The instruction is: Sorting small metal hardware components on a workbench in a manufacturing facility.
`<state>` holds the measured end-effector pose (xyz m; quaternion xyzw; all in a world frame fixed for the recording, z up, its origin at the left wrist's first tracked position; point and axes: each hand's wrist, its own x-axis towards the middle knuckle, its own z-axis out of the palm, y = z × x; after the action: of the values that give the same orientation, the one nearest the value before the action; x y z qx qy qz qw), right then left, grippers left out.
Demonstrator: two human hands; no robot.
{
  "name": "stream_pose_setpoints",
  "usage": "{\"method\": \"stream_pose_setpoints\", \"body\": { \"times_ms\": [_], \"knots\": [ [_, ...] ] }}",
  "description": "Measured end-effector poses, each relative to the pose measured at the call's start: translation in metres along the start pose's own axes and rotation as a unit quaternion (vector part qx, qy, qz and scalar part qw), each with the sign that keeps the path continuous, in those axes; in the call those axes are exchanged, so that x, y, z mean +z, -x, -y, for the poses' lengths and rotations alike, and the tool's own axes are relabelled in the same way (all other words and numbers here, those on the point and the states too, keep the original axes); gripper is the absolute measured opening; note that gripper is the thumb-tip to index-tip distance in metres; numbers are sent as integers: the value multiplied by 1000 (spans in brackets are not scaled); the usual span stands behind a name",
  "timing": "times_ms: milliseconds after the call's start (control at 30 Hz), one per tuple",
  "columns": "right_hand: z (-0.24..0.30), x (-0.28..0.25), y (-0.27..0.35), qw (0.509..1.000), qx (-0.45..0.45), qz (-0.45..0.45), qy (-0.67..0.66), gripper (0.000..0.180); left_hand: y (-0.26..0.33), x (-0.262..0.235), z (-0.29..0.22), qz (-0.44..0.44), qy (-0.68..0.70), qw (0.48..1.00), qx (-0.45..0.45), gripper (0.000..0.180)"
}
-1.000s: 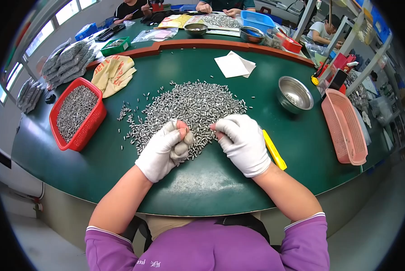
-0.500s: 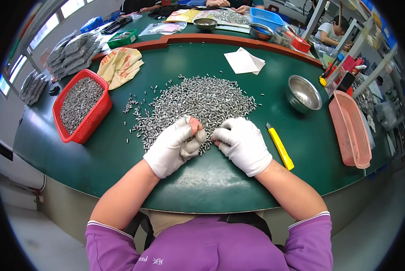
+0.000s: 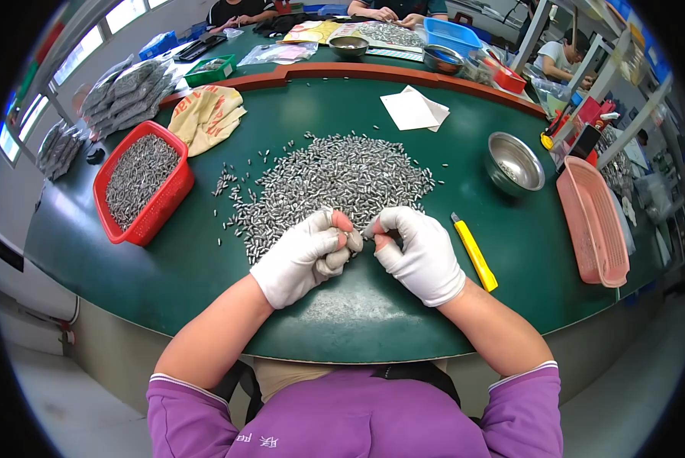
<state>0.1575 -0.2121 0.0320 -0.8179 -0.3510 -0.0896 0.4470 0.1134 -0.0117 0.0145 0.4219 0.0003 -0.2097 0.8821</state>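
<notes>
A wide heap of small silvery metal pieces (image 3: 342, 172), short and rounded, lies on the green table (image 3: 342, 320). My left hand (image 3: 304, 256), in a white glove with bare thumb and index tips, is curled at the heap's near edge. Its fingers are closed, and what lies in them is hidden. Just beside it, my right hand (image 3: 420, 253), gloved the same way, pinches thumb and forefinger together. Anything between those fingertips is too small to make out. The two hands are close but apart. A yellow utility knife (image 3: 474, 253) lies right of my right hand.
On the left, a red basket (image 3: 180, 191) holds more metal pieces, near a beige cloth (image 3: 206, 120) and stacked grey bags (image 3: 128, 95). White papers (image 3: 409, 109), a steel bowl (image 3: 515, 162) and a pink basket (image 3: 596, 225) stand far and right. People sit beyond the raised brown edge (image 3: 342, 70).
Both hands have shifted slightly right and nearer to me. My right hand has turned so its thumb and forefinger tips now show; the left thumb has come into sight.
</notes>
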Motion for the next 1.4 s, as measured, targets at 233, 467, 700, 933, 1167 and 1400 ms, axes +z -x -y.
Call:
{"method": "stream_pose_setpoints", "body": {
  "times_ms": [233, 467, 700, 933, 1167, 1400],
  "knots": [
    [-15, 1, -3, 993, -117, 5, 19, 15, 2, 10, 1, 27, -53, 997, -42, 16],
    [-18, 4, 2, 994, -88, 27, -65, 22, 2, 11, 2, 2, -90, 995, -45, 15],
    [-14, 0, -1, 996, -86, -12, -34, 21, 2, 9, 0, 14, -52, 998, -30, 12],
    [-16, 1, 0, 989, -145, -19, 23, 20, 1, 5, 2, 10, -26, 999, -32, 14],
    [-15, 0, -2, 989, -140, -38, 28, 22, 0, 8, -1, 18, -41, 998, -40, 10],
    [-14, 2, -1, 988, -152, -12, 32, 21, 2, 7, -3, 40, -24, 998, -39, 9]
  ]
}}
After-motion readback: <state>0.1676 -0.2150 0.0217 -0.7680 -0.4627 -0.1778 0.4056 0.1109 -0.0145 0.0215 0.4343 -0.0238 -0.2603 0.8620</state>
